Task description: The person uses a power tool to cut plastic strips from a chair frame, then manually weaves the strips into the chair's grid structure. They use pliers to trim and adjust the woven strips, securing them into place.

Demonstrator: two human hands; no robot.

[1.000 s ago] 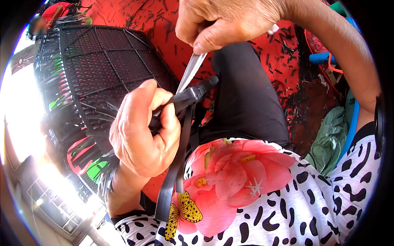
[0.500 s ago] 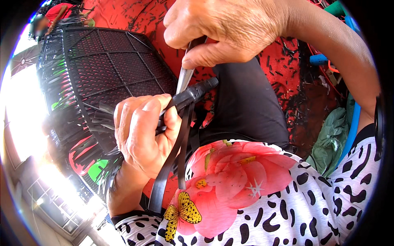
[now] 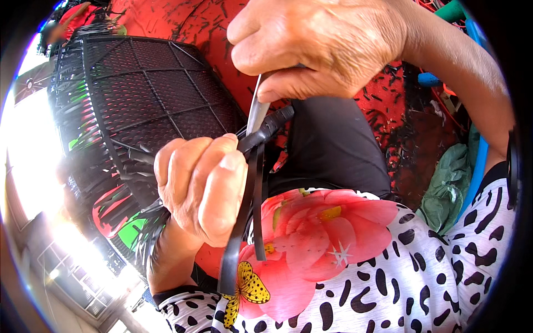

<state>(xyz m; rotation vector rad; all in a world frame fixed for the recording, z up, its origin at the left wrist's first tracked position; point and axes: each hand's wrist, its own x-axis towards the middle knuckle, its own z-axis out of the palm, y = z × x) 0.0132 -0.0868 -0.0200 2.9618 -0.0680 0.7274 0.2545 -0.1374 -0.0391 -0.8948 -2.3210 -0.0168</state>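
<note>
My right hand (image 3: 322, 50) is closed round a slim metal tool with a tapering blade (image 3: 256, 114); its handle is mostly hidden in my fist. The blade's lower end meets a black rod wrapped in plastic strip (image 3: 270, 125), which juts out past my left fist. My left hand (image 3: 202, 188) grips this wrapped piece, its fingers curled with the knuckles up. Two flat black plastic strips (image 3: 236, 244) hang down from the wrapping beside that hand, over the patterned shirt. What lies inside the left fist is hidden.
A black woven mesh panel (image 3: 150, 83) with a rod frame and loose strip ends stands at the left. Black offcuts litter the red floor covering (image 3: 166, 19). At the right are a green sack (image 3: 447, 186) and a blue curved rim (image 3: 473, 194).
My left fingers have shifted down and right, with the thumb no longer showing on top. The right hand and tool have moved slightly right and down. The hanging strips have swung right.
</note>
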